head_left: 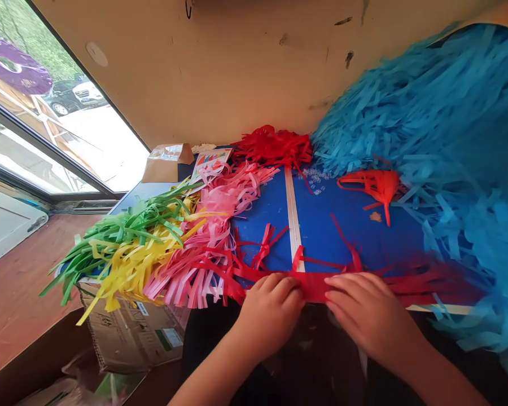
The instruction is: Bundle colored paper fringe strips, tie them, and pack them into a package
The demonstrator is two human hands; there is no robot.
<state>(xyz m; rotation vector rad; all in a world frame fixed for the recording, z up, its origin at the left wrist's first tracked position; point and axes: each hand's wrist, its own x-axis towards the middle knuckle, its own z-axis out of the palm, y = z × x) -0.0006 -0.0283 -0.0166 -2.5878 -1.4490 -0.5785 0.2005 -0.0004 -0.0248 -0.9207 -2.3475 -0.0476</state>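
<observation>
A red fringed paper strip (pixel 313 286) stretches along the front edge of the blue table (pixel 262 208), its cut ends spreading out to both sides. My left hand (pixel 273 307) has its fingers curled over the strip left of its flat middle. On the right of that middle, my right hand (pixel 364 310) grips the same strip between fingers and thumb. Both thumbs are mostly hidden. The strip's right-hand fringe is blurred. Left of my hands lie pink (pixel 211 237), yellow (pixel 139 262) and green (pixel 131 223) paper fringes.
A big blue fringe pile (pixel 461 129) covers the right side. An orange fringe bundle (pixel 379 185) and a red fringe pile (pixel 273 146) lie farther back, with small clear pieces (pixel 315 176) between. A brown paper bag (pixel 165 163) is back left; a cardboard box (pixel 131 332) stands below.
</observation>
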